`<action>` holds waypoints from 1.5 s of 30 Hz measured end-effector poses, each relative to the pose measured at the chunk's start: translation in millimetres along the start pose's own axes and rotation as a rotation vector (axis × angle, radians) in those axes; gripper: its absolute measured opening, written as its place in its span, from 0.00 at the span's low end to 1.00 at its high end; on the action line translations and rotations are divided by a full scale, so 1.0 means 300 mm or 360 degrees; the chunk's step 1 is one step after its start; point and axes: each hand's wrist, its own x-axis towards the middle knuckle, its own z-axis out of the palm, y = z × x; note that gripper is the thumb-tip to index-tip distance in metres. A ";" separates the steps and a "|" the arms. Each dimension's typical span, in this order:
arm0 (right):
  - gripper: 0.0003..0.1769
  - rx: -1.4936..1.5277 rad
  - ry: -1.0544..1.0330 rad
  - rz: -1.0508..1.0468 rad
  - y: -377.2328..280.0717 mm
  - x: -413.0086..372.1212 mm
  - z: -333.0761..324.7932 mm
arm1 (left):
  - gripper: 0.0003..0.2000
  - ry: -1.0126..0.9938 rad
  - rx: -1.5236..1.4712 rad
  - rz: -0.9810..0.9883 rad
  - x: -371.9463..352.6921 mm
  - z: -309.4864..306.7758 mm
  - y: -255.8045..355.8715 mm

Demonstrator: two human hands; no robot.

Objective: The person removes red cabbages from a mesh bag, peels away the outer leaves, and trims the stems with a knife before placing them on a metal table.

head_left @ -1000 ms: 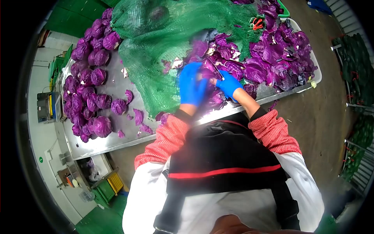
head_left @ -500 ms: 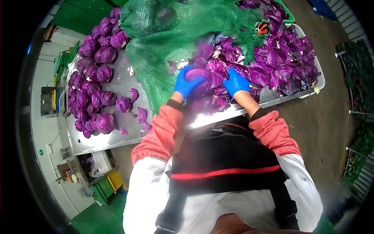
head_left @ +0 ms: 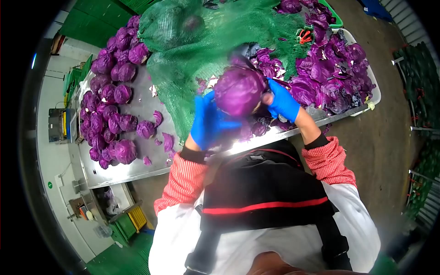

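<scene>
A round red cabbage is raised above the table's front edge, between my two blue-gloved hands. My left hand is smeared by motion; its fingers lie against the cabbage's left side and its thumb sticks out below. On the right side, my right hand grips the cabbage, fingers behind and thumb in front. Whether a small tool is also in that hand is hidden. Loose purple leaves lie behind the cabbage, beside a green mesh sack.
Many red cabbages are heaped on the left of the metal table. At the right, a white tub is piled with purple leaves. Orange-red ties rest on the mesh. A green crate stands at the back right.
The cabbage has come up off the leaves, closer to me, and has turned. My left hand has moved down and left around it; my right hand has shifted slightly right and down.
</scene>
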 end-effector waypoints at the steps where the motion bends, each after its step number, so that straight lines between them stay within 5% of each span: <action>1: 0.42 0.0417 -0.0145 0.0321 0.032 0.005 -0.032 | 0.32 0.0142 0.0429 -0.0041 0.008 -0.044 -0.019; 2: 0.41 0.0840 -0.0292 0.0648 0.064 0.000 -0.046 | 0.29 0.0439 0.1042 0.0703 -0.033 -0.050 -0.083; 3: 0.36 0.0892 -0.0195 0.0869 0.009 0.000 -0.025 | 0.30 0.0498 0.0925 0.0925 -0.026 0.014 -0.057; 6: 0.36 0.0647 -0.0077 0.1096 0.079 0.023 0.025 | 0.33 0.0574 0.0816 0.0649 0.003 -0.016 -0.152; 9: 0.38 -0.0063 -0.0042 0.0918 0.143 0.029 0.051 | 0.37 0.0574 0.0833 0.0477 0.023 -0.041 -0.283; 11: 0.35 -0.0480 -0.0001 0.0886 0.180 0.014 0.054 | 0.45 0.0717 0.1231 0.0534 0.054 -0.143 -0.410; 13: 0.33 -0.0788 0.0059 0.0875 0.280 0.000 0.046 | 0.46 0.0843 0.2082 0.0168 0.048 -0.026 -0.277; 16: 0.25 -0.0955 0.0086 0.0846 0.130 0.002 0.028 | 0.46 0.0602 0.2340 0.0835 0.130 -0.082 -0.303; 22: 0.10 -0.1534 0.0322 0.0402 0.017 -0.092 0.022 | 0.48 0.0760 0.2319 0.0327 0.202 -0.001 -0.243; 27: 0.09 -0.1610 0.0281 0.0523 0.052 -0.179 0.035 | 0.49 0.0810 0.2473 0.0040 0.259 0.052 -0.196; 33: 0.10 -0.1505 0.0296 0.0549 0.140 -0.133 -0.010 | 0.47 0.0944 0.2677 0.0192 0.292 0.068 -0.246; 38: 0.18 -0.1462 0.0366 0.1060 0.232 -0.003 -0.152 | 0.49 0.0876 0.2588 0.0150 0.268 0.066 -0.251; 41: 0.25 -0.1353 0.0111 0.0960 0.066 0.041 -0.144 | 0.51 0.0844 0.2508 0.0103 0.234 0.027 -0.265; 44: 0.43 -0.1289 0.0189 0.0822 0.008 0.032 -0.004 | 0.51 0.0761 0.2315 0.0221 0.228 0.006 -0.259; 45: 0.36 -0.1326 0.0288 0.0839 0.014 0.037 0.025 | 0.52 0.0717 0.2095 0.0199 0.215 0.014 -0.249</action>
